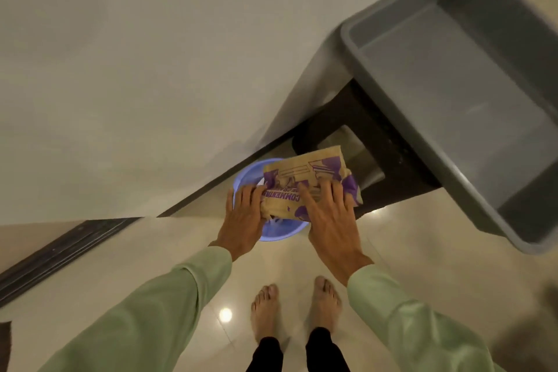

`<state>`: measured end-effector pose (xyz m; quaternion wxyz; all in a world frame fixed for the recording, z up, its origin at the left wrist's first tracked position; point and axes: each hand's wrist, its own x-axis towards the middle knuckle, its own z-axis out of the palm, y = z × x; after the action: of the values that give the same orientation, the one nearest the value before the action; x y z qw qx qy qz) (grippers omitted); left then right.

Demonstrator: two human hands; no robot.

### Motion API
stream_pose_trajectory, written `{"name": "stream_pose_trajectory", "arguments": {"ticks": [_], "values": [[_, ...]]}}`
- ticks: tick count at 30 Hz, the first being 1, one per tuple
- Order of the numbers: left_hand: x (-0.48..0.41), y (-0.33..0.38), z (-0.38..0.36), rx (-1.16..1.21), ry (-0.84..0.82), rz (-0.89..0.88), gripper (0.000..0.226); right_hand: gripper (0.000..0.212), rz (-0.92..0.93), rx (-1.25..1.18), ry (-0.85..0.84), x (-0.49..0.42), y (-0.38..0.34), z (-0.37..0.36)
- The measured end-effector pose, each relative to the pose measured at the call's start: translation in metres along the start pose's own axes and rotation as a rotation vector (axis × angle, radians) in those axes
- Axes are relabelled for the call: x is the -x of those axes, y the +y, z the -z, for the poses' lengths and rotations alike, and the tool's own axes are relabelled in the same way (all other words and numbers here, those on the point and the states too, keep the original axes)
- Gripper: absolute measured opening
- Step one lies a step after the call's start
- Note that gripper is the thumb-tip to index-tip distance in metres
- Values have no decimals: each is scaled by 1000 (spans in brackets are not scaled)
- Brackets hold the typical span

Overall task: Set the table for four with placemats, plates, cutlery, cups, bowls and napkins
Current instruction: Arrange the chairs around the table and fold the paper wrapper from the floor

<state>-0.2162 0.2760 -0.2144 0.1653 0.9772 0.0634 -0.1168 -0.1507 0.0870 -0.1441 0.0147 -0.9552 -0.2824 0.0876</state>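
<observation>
Nearest, at the bottom: two bare feet under black trouser legs, planted on a glossy beige tiled floor. Up from there, pale green sleeves, and on to both hands.

Left hand first: fingers curled over the near left end of a brown paper bag with purple print, thumb down outside the rim of a light-blue round plastic bowl. Now the right hand: laid on top of the brown paper bag, fingers spread and fairly straight, pressing down, thumb out of sight.

Bag right across the mouth of the bowl, covering most of it and sticking out past the right rim. Something white just showing inside, too hidden to name. Bowl on the floor or held up? Cannot tell.

Beyond that, a dark brown stool, and above it, upper right, a big grey rectangular plastic tub, blurred.

Furthest back, a broad pale plane with a dark lower edge. Far left, a black floor track.
</observation>
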Motion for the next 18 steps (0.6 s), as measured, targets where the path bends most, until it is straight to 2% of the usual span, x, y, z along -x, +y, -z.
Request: {"name": "stream_pose_trajectory", "arguments": {"ticks": [2, 4, 8, 10, 14, 15, 17, 18], "values": [[-10, -12, -35, 11, -32, 24, 61, 78, 42, 46, -13, -9, 3, -37], [-18, -22, -65, 47, -56, 49, 66, 78, 92, 98, -45, -17, 7, -65], [-33, -36, -101, 131, -67, 125, 69, 70, 126, 150, -40, -41, 4, -92], [-36, -35, -108, 191, -28, 129, 65, 63, 132, 141, -36, -55, -1, -100], [-35, -14, -99, 368, 86, 58, 67, 67, 197, 186, -38, -67, -12, -113], [-35, -10, -100, 345, 102, 33, 62, 66, 226, 198, -40, -68, -14, -115], [-36, -7, -101, 408, 144, 46, 37, 63, 263, 210, -57, -73, -17, -123], [-38, -11, -108, 467, 159, 75, 33, 61, 273, 190, -61, -75, -18, -126]]}}
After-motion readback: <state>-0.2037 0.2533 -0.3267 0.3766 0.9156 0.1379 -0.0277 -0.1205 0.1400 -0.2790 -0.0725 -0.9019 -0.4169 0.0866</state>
